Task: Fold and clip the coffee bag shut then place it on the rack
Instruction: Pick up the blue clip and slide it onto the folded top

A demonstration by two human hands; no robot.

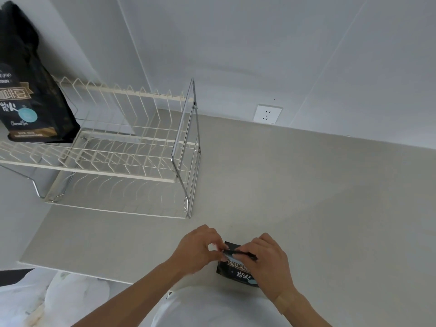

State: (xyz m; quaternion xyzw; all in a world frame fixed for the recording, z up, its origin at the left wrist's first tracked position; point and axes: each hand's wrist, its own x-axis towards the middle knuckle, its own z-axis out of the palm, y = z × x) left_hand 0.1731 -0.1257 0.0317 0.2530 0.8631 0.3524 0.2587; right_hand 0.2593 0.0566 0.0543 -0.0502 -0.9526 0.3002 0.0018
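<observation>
A small black coffee bag (232, 270) with white lettering stands on the grey counter near its front edge. My left hand (195, 250) pinches the left end of the bag's folded top. My right hand (269, 260) grips the right side of that fold and covers much of the bag. A thin dark strip (238, 252), possibly a clip, runs along the fold between my fingers. The white wire rack (122, 147) stands at the back left, well apart from both hands.
A larger black coffee bag (30, 90) stands upright on the rack's upper tier at the far left. A chrome frame (186, 142) forms the rack's right end. A wall socket (267, 114) sits above the counter's (306, 197) back edge.
</observation>
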